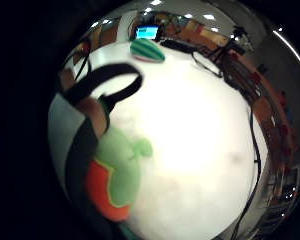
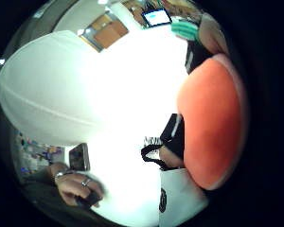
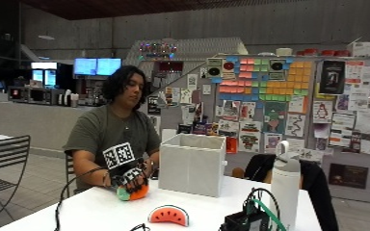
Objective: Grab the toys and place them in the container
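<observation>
Orange-green plush toy (image 3: pixel 132 191) being gripped by gloved right hand (image 3: pixel 126 179).
White container (image 3: pixel 192 163) at 3 o'clock; toy should be lifted over rim before being released. Watermelon toy (image 3: pixel 169 215) being left.

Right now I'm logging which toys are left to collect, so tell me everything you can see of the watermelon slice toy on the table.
The watermelon slice plush toy is a half-round wedge, red-orange on its face with dark seed marks and a pale and green striped rind along the curved edge. It looks soft, like stuffed fabric. It stands on its flat edge on the white table, curved side up, near the table's front edge. Nothing touches it but the table.
</observation>
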Action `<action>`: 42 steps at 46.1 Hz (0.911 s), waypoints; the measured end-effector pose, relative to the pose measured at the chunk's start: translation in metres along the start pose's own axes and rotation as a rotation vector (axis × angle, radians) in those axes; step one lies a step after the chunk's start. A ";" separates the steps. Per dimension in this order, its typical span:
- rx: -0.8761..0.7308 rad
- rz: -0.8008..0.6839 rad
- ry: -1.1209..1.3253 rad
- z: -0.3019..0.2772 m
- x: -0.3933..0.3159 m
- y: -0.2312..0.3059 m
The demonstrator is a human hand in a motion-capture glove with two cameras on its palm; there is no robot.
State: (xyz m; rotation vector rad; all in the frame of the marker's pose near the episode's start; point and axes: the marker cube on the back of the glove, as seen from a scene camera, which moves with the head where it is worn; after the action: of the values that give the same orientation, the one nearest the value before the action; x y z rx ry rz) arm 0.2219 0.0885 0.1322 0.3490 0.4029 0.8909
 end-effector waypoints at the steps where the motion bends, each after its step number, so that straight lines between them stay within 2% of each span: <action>1: 0.021 0.000 -0.006 -0.004 0.000 -0.001; 6: 0.108 0.008 -0.060 -0.043 -0.009 0.000; 11: 0.234 -0.044 -0.198 -0.134 -0.058 0.022; 17: 0.357 -0.225 -0.378 -0.231 -0.120 0.013; 24: 0.387 -0.415 -0.558 -0.301 -0.194 -0.004; 31: 0.374 -0.566 -0.587 -0.303 -0.240 -0.062; 35: 0.233 -0.412 -0.697 -0.292 -0.277 -0.088; 42: 0.124 -0.392 -0.822 -0.257 -0.315 -0.107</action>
State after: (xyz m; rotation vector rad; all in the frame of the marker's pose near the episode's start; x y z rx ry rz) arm -0.0055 -0.1942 -0.0795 0.6847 -0.2358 0.2867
